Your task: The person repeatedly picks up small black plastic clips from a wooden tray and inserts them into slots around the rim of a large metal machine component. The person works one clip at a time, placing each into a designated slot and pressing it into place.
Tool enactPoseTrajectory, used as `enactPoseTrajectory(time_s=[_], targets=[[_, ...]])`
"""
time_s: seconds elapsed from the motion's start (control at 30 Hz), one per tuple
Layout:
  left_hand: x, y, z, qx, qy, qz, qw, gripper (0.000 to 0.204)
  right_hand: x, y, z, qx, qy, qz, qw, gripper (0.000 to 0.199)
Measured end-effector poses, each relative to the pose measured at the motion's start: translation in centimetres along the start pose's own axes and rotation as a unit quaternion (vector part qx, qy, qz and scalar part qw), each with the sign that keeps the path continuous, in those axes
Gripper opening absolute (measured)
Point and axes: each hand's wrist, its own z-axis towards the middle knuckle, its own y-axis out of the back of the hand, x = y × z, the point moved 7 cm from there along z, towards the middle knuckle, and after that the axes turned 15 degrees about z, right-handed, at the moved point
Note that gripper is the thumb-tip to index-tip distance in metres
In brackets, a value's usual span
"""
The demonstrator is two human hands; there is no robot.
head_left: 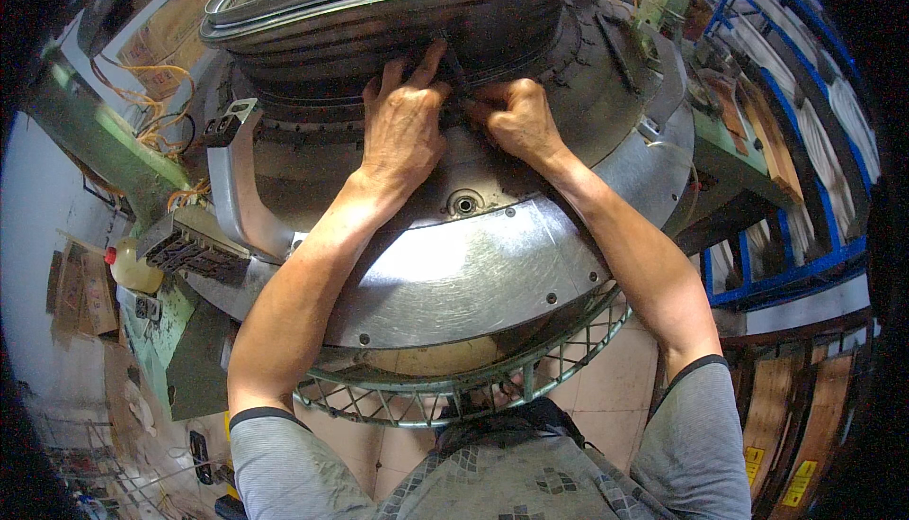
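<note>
A large round machine with a dark ribbed drum (322, 65) stands in front of me, a shiny metal ring on its top. My left hand (405, 127) lies against the drum's lower near side, fingers apart, one stretched upward on the dark wall. Close beside it on the right, my right hand (521, 120) has its fingers curled in a pinch at the drum's base. What those fingertips hold, if anything, is lost in the dark gap between the hands. Below the hands, a round metal fitting (465, 205) sits in the machine's surface.
A polished metal rim plate (454, 278) with bolts curves under my forearms. A grey metal bracket (237, 179) rises at left, near orange wires (156, 122). Green lattice hoop (454, 406) runs below the rim. A blue rack (833, 264) with white material stands at right.
</note>
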Motion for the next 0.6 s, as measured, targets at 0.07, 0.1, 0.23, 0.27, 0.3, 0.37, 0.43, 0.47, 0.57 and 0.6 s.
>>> enactPoseTrajectory(time_s=[0.07,0.1,0.23,0.27,0.3,0.37,0.43,0.47,0.57,0.6], targets=[[0.03,0.04,0.03,-0.005,-0.004,0.001,1.000,0.033,0.16,-0.02,0.02,0.003,0.005,-0.003,1.000,0.019],[0.09,-0.03,0.03,-0.003,-0.003,-0.007,1.000,0.032,0.14,-0.05,0.04,0.005,0.000,-0.007,1.000,0.019],[0.28,-0.10,0.05,-0.019,-0.004,-0.025,1.000,0.030,0.46,-0.08,-0.01,0.007,0.013,0.001,1.000,0.018],[0.32,-0.02,0.08,-0.030,-0.006,-0.025,0.999,0.029,0.52,-0.08,-0.01,0.005,0.017,0.001,1.000,0.018],[0.37,-0.04,0.11,-0.034,-0.005,-0.023,0.999,0.028,0.48,-0.08,0.00,0.003,0.016,-0.002,1.000,0.018],[0.44,-0.27,0.20,-0.026,0.001,-0.001,1.000,0.027,0.42,-0.07,-0.01,-0.001,0.018,-0.002,1.000,0.018],[0.37,-0.05,0.04,-0.034,0.000,-0.018,0.999,0.030,0.24,-0.09,0.04,-0.003,0.012,-0.002,1.000,0.018],[0.37,-0.10,0.03,-0.025,0.003,-0.023,0.999,0.033,0.15,-0.11,0.10,-0.002,0.009,0.000,1.000,0.018],[0.27,0.21,0.15,-0.032,0.000,-0.035,0.999,0.036,-0.10,-0.10,0.25,0.000,-0.003,-0.015,1.000,0.018],[0.24,0.33,0.15,-0.038,-0.002,-0.037,0.999,0.036,-0.38,-0.06,0.24,-0.002,-0.022,-0.033,0.999,0.018]])
